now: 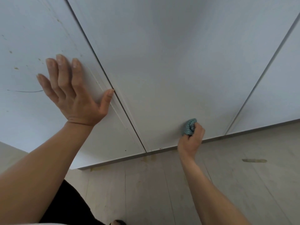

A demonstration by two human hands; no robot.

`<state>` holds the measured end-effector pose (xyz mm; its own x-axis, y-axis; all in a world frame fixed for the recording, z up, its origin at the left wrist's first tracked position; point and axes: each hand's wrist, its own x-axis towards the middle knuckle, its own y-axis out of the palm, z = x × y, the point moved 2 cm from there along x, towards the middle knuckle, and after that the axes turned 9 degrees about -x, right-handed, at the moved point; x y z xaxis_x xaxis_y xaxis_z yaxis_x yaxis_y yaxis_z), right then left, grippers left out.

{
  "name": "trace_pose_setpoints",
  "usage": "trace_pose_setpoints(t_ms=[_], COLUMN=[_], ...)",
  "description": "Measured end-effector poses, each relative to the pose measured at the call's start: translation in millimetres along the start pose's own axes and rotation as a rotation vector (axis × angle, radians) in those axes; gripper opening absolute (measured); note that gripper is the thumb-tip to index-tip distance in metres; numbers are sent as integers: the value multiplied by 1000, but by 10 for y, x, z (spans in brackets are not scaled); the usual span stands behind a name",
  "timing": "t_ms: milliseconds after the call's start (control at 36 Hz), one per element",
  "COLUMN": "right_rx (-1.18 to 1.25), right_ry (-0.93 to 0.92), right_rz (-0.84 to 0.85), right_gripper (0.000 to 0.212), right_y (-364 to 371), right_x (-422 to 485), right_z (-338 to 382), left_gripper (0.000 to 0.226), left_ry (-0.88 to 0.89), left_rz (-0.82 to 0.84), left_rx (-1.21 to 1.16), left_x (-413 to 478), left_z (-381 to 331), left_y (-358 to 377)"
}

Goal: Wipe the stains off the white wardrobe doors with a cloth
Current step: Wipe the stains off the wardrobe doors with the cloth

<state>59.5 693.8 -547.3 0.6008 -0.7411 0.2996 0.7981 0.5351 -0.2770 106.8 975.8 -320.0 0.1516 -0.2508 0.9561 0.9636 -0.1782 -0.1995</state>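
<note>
While the right hand is gripping the bunched blue cloth and pressing it low on the middle wardrobe door, the left hand is lying open and flat, fingers spread, on the left door. Brown stains are showing there, up and left of the cloth, nearer the bracing hand, so the wiping is probably heading leftward.

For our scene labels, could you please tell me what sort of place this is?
Probably a room in a home, perhaps a bedroom: flat white wardrobe doors reach almost to a pale plank floor, and the right hand holds a blue cloth against one door.
</note>
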Motion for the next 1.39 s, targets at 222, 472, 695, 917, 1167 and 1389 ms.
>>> trace_pose_setpoints(t_ms=[222, 472, 695, 917, 1167, 1389], right_rx=[151, 34, 182, 55, 58, -292], right_ry=[317, -120, 293, -269, -507, -708], right_rz=[-230, 37, -217, 128, 86, 417], right_gripper=[47, 50, 42, 48, 34, 42], right_y=[-48, 38, 108, 281, 349, 529], right_x=[244, -170, -22, -561, -554, -887], right_z=[261, 380, 641, 738, 1054, 233], left_gripper=[94, 92, 92, 91, 90, 90], left_ry=[-22, -15, -21, -24, -8, -17], left_rz=[-9, 14, 31, 30, 15, 34], left_rx=[-14, -3, -9, -15, -15, -43], left_x=[21, 27, 21, 27, 28, 37], left_z=[-5, -18, -20, -24, -9, -12], left_y=[-16, -23, -11, -20, 14, -18])
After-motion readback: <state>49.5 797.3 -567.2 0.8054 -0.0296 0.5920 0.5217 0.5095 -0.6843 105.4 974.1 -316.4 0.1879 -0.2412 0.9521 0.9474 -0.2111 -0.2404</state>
